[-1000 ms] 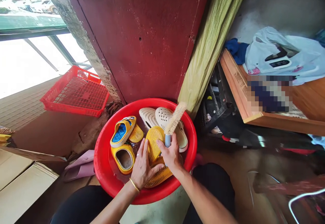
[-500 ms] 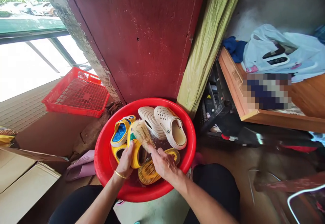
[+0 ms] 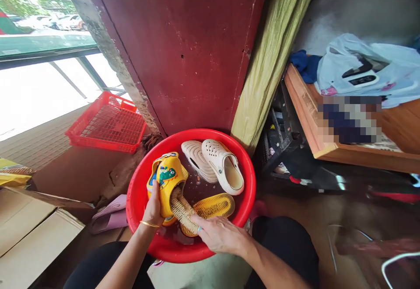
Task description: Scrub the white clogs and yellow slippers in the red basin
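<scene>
My left hand (image 3: pixel 153 208) is closed around a yellow slipper (image 3: pixel 166 171) with a green dinosaur on its strap, tilted over the left side of a red basin (image 3: pixel 201 254). In my right hand (image 3: pixel 219 232) is a scrubbing brush (image 3: pixel 181 208) with pale bristles, its head pushed into the slipper's foot opening. Below the brush, a slipper (image 3: pixel 215 206) lies with its yellow zigzag sole up in dark water. White clogs (image 3: pixel 223 166) rest at the basin's far right, one of them turned on its side. Another yellow slipper is partly hidden behind the held one.
A red plastic crate (image 3: pixel 108 123) sits on cardboard at the left, above pink slippers (image 3: pixel 111 214) on the floor. Behind the basin stands a dark red door (image 3: pixel 183 61). A wooden tray-like top (image 3: pixel 328 149) with a plastic bag (image 3: pixel 364 70) juts out at the right.
The brush has moved from the outside of the slipper's strap down into its opening. The held slipper has turned, so its dinosaur picture now shows. The view has shifted slightly.
</scene>
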Tool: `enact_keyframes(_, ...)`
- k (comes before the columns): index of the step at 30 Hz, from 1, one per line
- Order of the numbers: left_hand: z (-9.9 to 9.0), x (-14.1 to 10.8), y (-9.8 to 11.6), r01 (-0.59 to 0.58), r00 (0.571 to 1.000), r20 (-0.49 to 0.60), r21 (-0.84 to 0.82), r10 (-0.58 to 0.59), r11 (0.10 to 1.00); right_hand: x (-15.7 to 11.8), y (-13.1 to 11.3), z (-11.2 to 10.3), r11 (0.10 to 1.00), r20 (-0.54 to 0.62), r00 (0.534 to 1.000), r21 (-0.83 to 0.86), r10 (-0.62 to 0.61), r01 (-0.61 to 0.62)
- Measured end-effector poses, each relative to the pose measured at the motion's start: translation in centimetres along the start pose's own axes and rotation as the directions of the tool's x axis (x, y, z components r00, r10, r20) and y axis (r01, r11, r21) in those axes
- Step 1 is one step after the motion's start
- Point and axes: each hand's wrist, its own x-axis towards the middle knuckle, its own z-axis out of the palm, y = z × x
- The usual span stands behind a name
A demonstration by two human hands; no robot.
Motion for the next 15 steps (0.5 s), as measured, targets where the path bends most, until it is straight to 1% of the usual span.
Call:
enact_keyframes(1, 0.1, -0.1, -0.3, -0.006, 1.000, -0.003, 0.027, 0.006, 1.000, 0.2, 0.0, 0.1, 1.000, -0.004, 1.000, 0.013, -0.005, 0.005)
enact_keyframes(3, 0.5, -0.4, -1.2, 0.000, 1.000, -0.001, 0.068, 0.000, 0.998, 1.3, 0.2, 0.4, 0.996, -0.088, 0.996, 0.086, 0.019, -0.012)
enact_keyframes(6, 1.6, -1.1, -2.6, 0.046, 0.998, 0.029, 0.096, -0.049, 0.994, 3.6, 0.5, 1.1, 0.977, -0.226, 0.966, 0.199, 0.122, -0.077)
enact_keyframes(9, 2.6, -1.5, -3.6, 0.046, 0.996, 0.064, 0.114, -0.054, 0.992, 5.7, 1.1, 1.1, 0.958, -0.266, 0.942, 0.254, 0.203, -0.134)
enact_keyframes(10, 2.8, -1.6, -3.8, 0.032, 0.996, 0.078, 0.119, -0.041, 0.992, 6.1, 1.4, 0.8, 0.952, -0.258, 0.944, 0.275, 0.205, -0.132)
enact_keyframes(11, 2.8, -1.5, -3.8, 0.017, 0.996, 0.090, 0.121, -0.028, 0.992, 6.4, 1.6, 0.3, 0.943, -0.224, 0.955, 0.309, 0.195, -0.121)
enact_keyframes(12, 2.8, -1.4, -3.8, 0.007, 0.995, 0.101, 0.121, -0.020, 0.993, 6.5, 1.8, -0.3, 0.926, -0.162, 0.969, 0.358, 0.186, -0.118)
enact_keyframes(14, 2.3, -1.0, -3.7, -0.002, 0.994, 0.111, 0.119, -0.012, 0.993, 6.4, 2.1, -1.6, 0.868, 0.024, 0.983, 0.466, 0.180, -0.170)
enact_keyframes(15, 1.8, -0.8, -3.6, -0.008, 0.995, 0.102, 0.125, -0.005, 0.992, 6.1, 2.2, -2.3, 0.836, 0.124, 0.975, 0.503, 0.183, -0.221)
